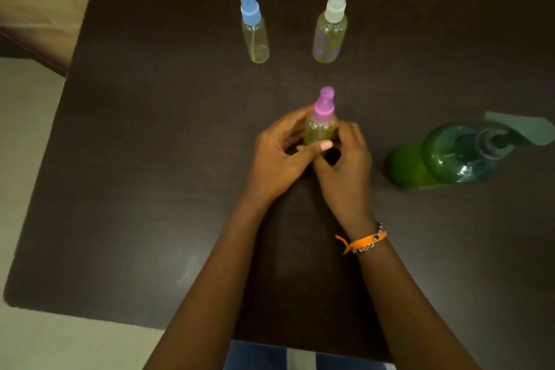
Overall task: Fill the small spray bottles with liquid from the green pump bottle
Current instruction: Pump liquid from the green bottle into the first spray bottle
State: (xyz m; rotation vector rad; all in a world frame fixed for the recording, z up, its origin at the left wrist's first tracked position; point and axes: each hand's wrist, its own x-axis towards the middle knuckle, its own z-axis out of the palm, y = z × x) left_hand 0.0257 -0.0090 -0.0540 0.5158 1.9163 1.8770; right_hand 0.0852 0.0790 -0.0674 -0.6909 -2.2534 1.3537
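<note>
Both hands around the small clear plastic spray bottle with the purple cap [321,120], upright near the middle of the dark brown worktop [150,159]. Left hand [279,153] curled round the bottle's left side, thumb laid across its front; right hand [345,159] curled against the right side, fingers on the body. Yellowish liquid visible inside, cap seated on the neck.

Further back, well apart from the hands: a small clear spray bottle with a blue cap [255,24] and a small clear spray bottle with a white cap [332,21], both capped, both tinted yellow-green. Off to the right, the large translucent green pump bottle [444,156], green liquid low in its body.

Probably the closing step: seating or tightening the purple cap after filling. Next, likely: steadying the body with the left, twisting the cap snug with the right, then setting the bottle beside the other two without tipping it.
</note>
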